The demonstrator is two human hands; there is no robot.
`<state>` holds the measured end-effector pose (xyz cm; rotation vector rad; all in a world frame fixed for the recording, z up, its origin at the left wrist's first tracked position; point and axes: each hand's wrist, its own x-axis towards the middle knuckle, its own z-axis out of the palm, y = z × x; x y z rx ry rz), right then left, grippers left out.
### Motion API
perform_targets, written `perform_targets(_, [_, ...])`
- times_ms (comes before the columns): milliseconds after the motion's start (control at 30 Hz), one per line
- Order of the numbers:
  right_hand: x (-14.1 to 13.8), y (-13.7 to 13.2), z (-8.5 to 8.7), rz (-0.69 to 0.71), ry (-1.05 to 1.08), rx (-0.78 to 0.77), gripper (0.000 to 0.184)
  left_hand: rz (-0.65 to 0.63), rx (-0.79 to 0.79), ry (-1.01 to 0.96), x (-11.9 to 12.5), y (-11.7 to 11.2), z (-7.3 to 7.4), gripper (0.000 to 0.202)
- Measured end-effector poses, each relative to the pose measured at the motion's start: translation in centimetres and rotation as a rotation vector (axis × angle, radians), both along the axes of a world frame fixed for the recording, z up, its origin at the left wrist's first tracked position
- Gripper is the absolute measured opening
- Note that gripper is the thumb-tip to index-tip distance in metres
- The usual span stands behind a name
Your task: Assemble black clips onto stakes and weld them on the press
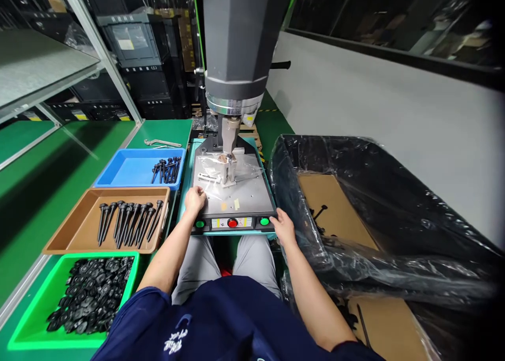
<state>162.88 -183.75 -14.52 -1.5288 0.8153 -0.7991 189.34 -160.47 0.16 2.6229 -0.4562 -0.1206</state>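
Note:
My left hand (pixel 195 199) is at the left edge of the metal base plate (pixel 213 204) of a bench machine, fingers curled together; anything between them is too small to make out. My right hand (pixel 283 227) is at the front right corner of the base, fingers apart, thumb beside the right green button (pixel 264 221). A red button (pixel 232 222) and the left green button (pixel 200 224) share the front panel. Under the grey machine head (pixel 236 40), a metal fixture (pixel 228 170) stands on the plate among clear plastic film.
On my left, a blue tray (pixel 126 166) and a brown tray (pixel 87 208) hold black long-stemmed parts. A green tray (pixel 37 303) is full of small black parts. To the right stands a box lined with black plastic (pixel 347 156). A wrench (pixel 163 142) lies behind the trays.

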Motion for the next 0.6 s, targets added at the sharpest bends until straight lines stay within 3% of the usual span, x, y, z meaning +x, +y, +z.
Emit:
perform_targets(167, [5.7, -3.7, 4.1, -0.032, 0.103, -0.205, 0.051, 0.007, 0.024, 0.029, 0.2, -0.4, 0.5, 0.043])
perform_targets(300, [10.3, -4.9, 6.9, 0.051, 0.358, -0.435, 0.034, 0.001, 0.077, 0.068, 0.3, -0.6, 1.0, 0.025])
perform_targets(433, [11.9, -4.4, 7.3, 0.133, 0.446, -0.56, 0.016, 0.004, 0.099, 0.079, 0.4, -0.5, 1.2, 0.013])
perform_targets(600, [9.8, -3.4, 6.3, 0.194, 0.423, -0.643, 0.016, -0.016, 0.079, 0.091, 0.1, 0.4, 1.3, 0.012])
